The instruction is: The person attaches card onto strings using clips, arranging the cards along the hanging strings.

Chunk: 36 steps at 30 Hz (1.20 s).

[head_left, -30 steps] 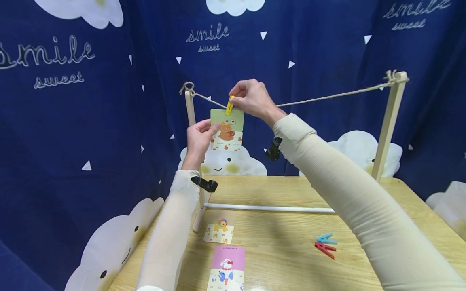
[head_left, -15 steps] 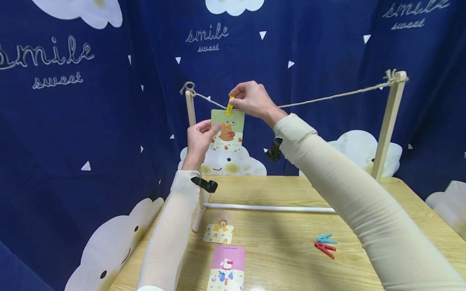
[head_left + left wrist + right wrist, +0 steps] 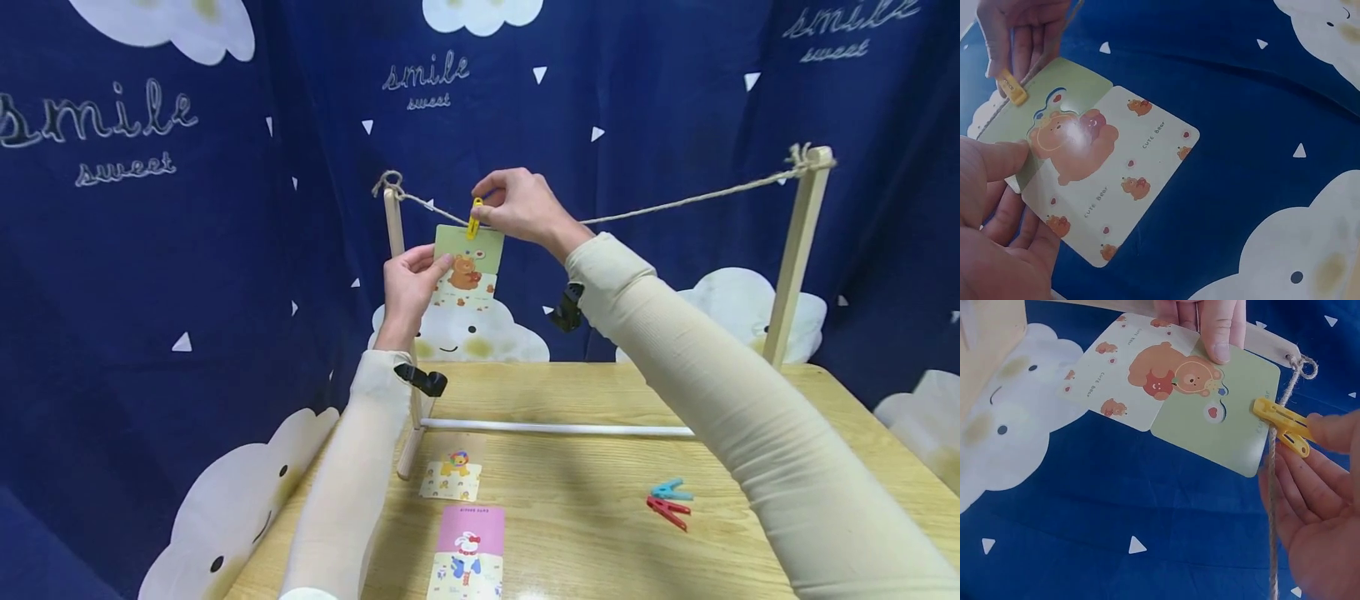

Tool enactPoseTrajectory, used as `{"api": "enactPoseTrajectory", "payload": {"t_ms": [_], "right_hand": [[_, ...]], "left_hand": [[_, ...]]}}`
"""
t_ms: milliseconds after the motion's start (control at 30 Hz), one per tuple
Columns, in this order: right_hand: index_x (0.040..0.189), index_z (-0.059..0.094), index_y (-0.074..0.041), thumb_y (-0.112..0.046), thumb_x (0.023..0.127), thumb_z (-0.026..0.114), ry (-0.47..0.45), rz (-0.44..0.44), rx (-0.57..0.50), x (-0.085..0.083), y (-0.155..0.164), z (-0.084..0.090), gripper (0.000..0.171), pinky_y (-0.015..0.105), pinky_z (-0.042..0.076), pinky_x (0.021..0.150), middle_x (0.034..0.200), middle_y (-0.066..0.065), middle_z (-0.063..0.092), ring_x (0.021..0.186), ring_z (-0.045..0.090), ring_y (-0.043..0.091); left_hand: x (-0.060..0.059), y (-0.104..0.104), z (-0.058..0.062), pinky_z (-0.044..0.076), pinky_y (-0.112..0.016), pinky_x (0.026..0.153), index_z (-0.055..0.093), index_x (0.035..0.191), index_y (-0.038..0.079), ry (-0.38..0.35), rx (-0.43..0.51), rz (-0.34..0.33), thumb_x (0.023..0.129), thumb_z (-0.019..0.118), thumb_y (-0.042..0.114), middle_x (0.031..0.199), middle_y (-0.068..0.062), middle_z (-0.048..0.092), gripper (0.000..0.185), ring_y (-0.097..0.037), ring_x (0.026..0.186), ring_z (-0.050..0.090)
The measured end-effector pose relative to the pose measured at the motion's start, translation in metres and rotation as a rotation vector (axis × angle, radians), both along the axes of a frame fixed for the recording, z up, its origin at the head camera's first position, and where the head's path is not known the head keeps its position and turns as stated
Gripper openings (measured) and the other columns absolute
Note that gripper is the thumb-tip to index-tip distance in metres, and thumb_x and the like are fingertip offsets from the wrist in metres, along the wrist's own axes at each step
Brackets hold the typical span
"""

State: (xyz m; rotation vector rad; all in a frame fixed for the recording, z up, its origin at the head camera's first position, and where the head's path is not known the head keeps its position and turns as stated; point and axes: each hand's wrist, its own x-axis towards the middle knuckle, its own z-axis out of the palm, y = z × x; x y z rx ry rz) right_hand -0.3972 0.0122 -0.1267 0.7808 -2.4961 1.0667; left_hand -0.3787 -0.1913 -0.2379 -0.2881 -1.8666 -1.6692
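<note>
A green and white bear card (image 3: pixel 467 258) is up at the rope (image 3: pixel 675 202), its green edge along the line. My left hand (image 3: pixel 411 282) pinches the card's left side, thumb in front and fingers behind. With thumb and fingers, my right hand (image 3: pixel 521 204) pinches a yellow clothespin (image 3: pixel 474 221) at the card's top edge. In the right wrist view the yellow clothespin (image 3: pixel 1282 422) has its tip over the card's green edge at the rope (image 3: pixel 1274 506). The left wrist view shows the bear card (image 3: pixel 1104 150) tilted, the left thumb on its front.
Wooden posts (image 3: pixel 801 258) carry the rope, and a white bar (image 3: pixel 555 428) joins them low down. On the table (image 3: pixel 585 517) lie a lion card (image 3: pixel 452 468), a pink rabbit card (image 3: pixel 468 550), a blue clothespin (image 3: pixel 671 490) and a red clothespin (image 3: pixel 667 512). A blue curtain hangs behind.
Both hands stay nearly in place, holding the card and clothespin. The card's lower part tilts slightly left and back, and the rope right of the hand sits a little lower.
</note>
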Motion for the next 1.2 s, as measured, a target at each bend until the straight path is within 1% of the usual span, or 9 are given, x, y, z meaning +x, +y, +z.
{"api": "enactPoseTrajectory", "payload": {"t_ms": [267,500,667,767,867,900,1033,1133,1200], "right_hand": [[0.127,0.07,-0.014,-0.035,0.096,0.072,0.046,-0.013,0.022,0.008,0.011,0.005,0.038,0.032,0.056,0.093,0.115,0.002,0.075,0.105,0.069,0.015],[0.126,0.07,-0.014,-0.034,0.098,0.068,0.112,-0.028,0.001,0.024,0.028,0.009,0.034,0.03,0.055,0.095,0.12,0.002,0.074,0.108,0.068,0.014],[0.125,0.071,-0.015,-0.034,0.098,0.065,0.17,-0.018,-0.043,0.041,0.043,0.008,0.034,0.029,0.053,0.097,0.12,0.0,0.073,0.106,0.067,0.011],[0.122,0.073,-0.016,-0.034,0.098,0.064,0.208,-0.013,-0.064,0.051,0.052,0.001,0.031,0.027,0.054,0.094,0.116,-0.002,0.074,0.1,0.067,0.008],[0.12,0.074,-0.017,-0.031,0.098,0.065,0.236,-0.008,-0.074,0.062,0.062,-0.011,0.028,0.025,0.054,0.09,0.111,-0.004,0.074,0.094,0.067,0.006],[0.119,0.074,-0.016,-0.029,0.098,0.065,0.241,-0.007,-0.076,0.066,0.065,-0.015,0.027,0.025,0.054,0.089,0.11,-0.004,0.074,0.093,0.067,0.006],[0.12,0.074,-0.014,-0.025,0.096,0.069,0.274,0.008,-0.07,0.083,0.083,-0.033,0.027,0.03,0.056,0.09,0.114,-0.003,0.074,0.094,0.068,0.009],[0.121,0.074,-0.012,-0.023,0.094,0.071,0.299,0.015,-0.05,0.095,0.097,-0.048,0.029,0.035,0.056,0.092,0.119,0.001,0.074,0.098,0.069,0.015],[0.122,0.073,-0.01,-0.023,0.094,0.073,0.293,0.015,-0.021,0.1,0.104,-0.059,0.031,0.038,0.056,0.093,0.121,0.003,0.073,0.101,0.069,0.02]], "left_hand": [[0.003,0.001,0.009,0.054,-0.022,0.077,0.077,0.115,-0.002,0.075,0.011,0.034,0.087,0.082,0.003,0.105,-0.019,0.077,0.029,-0.009,0.087,0.071],[0.008,0.003,0.013,0.056,-0.023,0.084,0.076,0.115,-0.002,0.112,-0.01,0.028,0.088,0.079,-0.001,0.112,-0.022,0.075,0.028,-0.011,0.094,0.073],[0.013,0.003,0.012,0.057,-0.022,0.083,0.078,0.113,0.001,0.138,-0.063,0.105,0.089,0.079,0.003,0.108,-0.016,0.078,0.025,-0.016,0.095,0.075],[0.016,0.002,0.01,0.056,-0.021,0.08,0.079,0.112,0.004,0.167,-0.092,0.166,0.089,0.08,0.005,0.105,-0.013,0.079,0.023,-0.016,0.092,0.076],[0.022,0.001,0.01,0.056,-0.02,0.079,0.08,0.111,0.004,0.189,-0.088,0.193,0.088,0.08,0.006,0.103,-0.01,0.079,0.023,-0.014,0.09,0.076],[0.024,0.001,0.01,0.056,-0.019,0.079,0.08,0.111,0.004,0.194,-0.086,0.191,0.088,0.08,0.006,0.103,-0.011,0.079,0.023,-0.015,0.09,0.076],[0.05,0.006,0.018,0.055,-0.017,0.078,0.077,0.113,-0.004,0.202,-0.105,0.147,0.09,0.076,0.0,0.107,-0.02,0.077,0.023,-0.027,0.095,0.076],[0.058,0.005,0.014,0.053,-0.016,0.077,0.074,0.114,-0.008,0.201,-0.135,0.116,0.091,0.073,-0.002,0.108,-0.025,0.075,0.023,-0.038,0.098,0.074],[0.052,0.0,0.003,0.052,-0.015,0.076,0.074,0.114,-0.008,0.202,-0.138,0.101,0.092,0.074,-0.001,0.107,-0.026,0.075,0.023,-0.038,0.096,0.073]]}}
